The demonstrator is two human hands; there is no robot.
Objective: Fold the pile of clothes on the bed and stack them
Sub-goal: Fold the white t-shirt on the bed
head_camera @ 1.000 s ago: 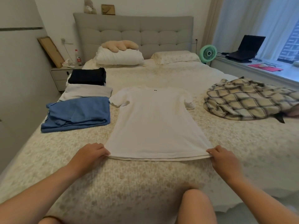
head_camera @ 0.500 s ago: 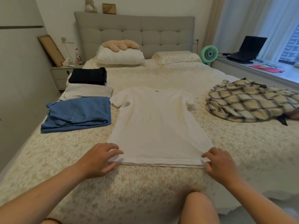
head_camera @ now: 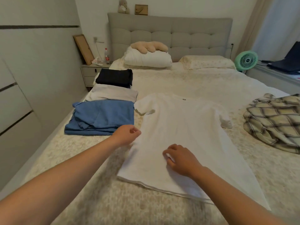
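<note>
Spread flat on the floral bed cover (head_camera: 211, 88), the white T-shirt (head_camera: 183, 135) is laid lengthwise, collar toward the headboard, its left side seam pinched by the left hand (head_camera: 128, 135), while the loosely curled right hand (head_camera: 181, 158) is rested mid-body, grasping nothing.

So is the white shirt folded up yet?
Not yet. The white shirt lies spread flat on the bed, both short sleeves out to the sides.

Soft, dimmish daylight enters from the curtained window (head_camera: 276, 26) at right, casting only faint shadows and no glare; wide-angle distortion bows the wardrobe (head_camera: 24, 78) lines at left; overall focus slightly soft, mild compression smear.
</note>
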